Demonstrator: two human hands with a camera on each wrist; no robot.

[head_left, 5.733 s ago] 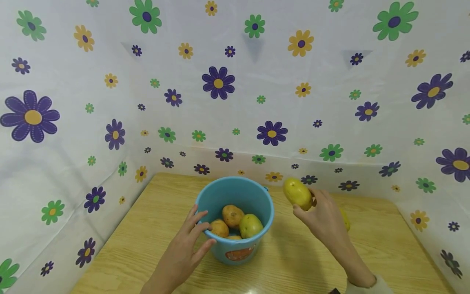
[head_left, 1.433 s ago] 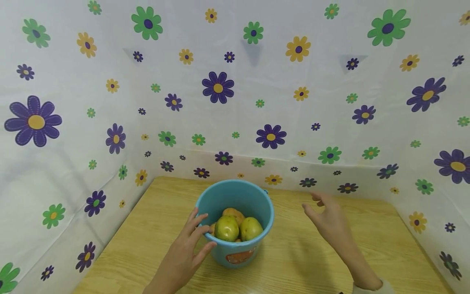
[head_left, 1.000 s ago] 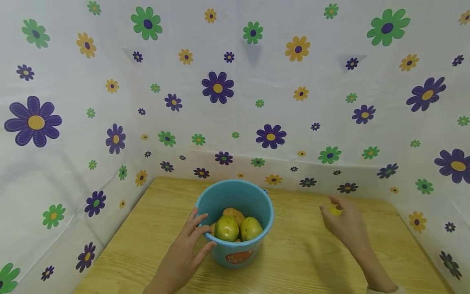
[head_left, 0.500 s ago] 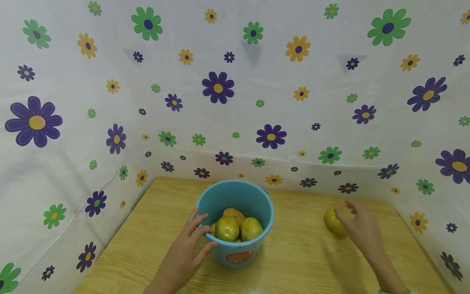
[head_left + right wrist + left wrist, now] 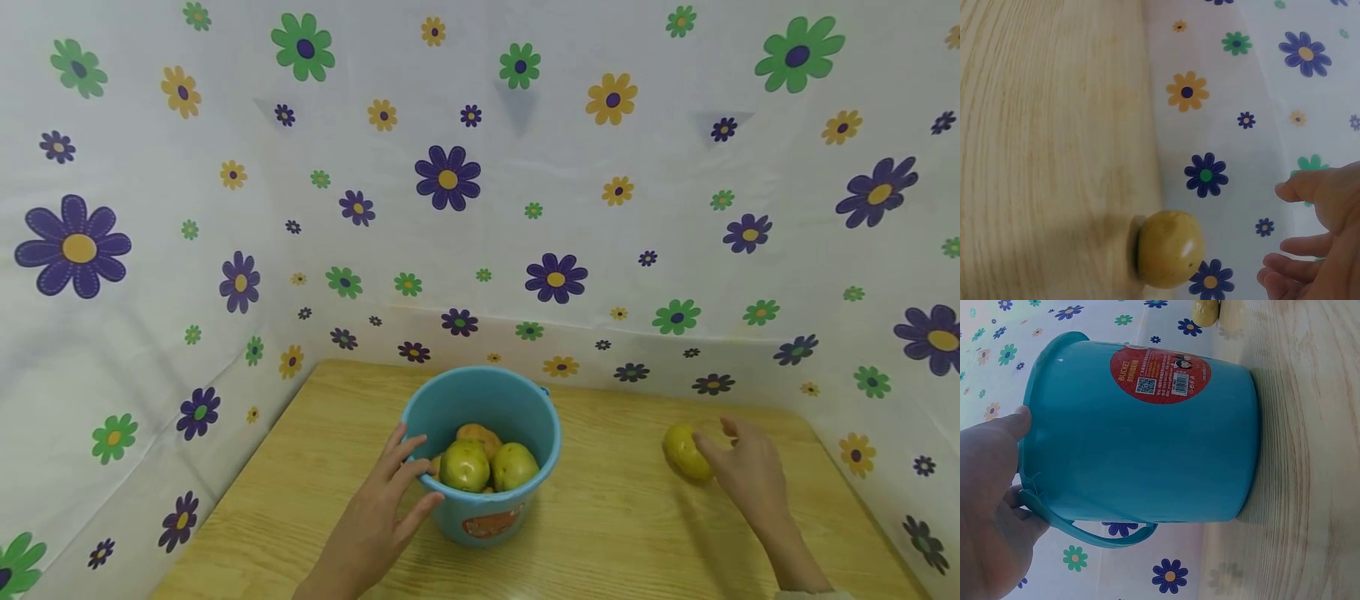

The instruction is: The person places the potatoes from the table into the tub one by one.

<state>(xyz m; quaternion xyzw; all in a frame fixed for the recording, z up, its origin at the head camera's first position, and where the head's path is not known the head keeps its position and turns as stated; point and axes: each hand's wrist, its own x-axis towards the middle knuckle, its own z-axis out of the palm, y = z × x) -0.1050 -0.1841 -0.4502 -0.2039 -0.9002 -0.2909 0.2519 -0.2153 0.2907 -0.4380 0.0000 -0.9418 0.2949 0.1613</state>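
Observation:
A light-blue bucket (image 5: 480, 517) stands on the table in the head view. Inside it lie two yellow-green fruits (image 5: 463, 467) and brownish, potato-like pieces (image 5: 480, 435), some partly covered. My left hand (image 5: 372, 508) grips the bucket's near-left rim, fingertips over the edge and thumb outside. The left wrist view shows that hand at the rim beside the bucket's handle (image 5: 1104, 540). To the right, a yellow rounded fruit (image 5: 686, 452) rests on the table. My right hand (image 5: 750, 475) hovers just right of it, fingers loosely bent and holding nothing; the right wrist view shows a gap between hand and fruit (image 5: 1170, 249).
The pale wooden table (image 5: 600, 517) carries the bucket and the loose fruit. A white flowered sheet (image 5: 555, 167) hangs behind the table and along both sides. A red label (image 5: 1161, 374) is on the bucket's outer wall.
Earlier my right hand held a yellow fruit beside the bucket; the bucket now contains another yellow-green one. The empty right hand has since moved right, past the loose fruit. My left hand stays put.

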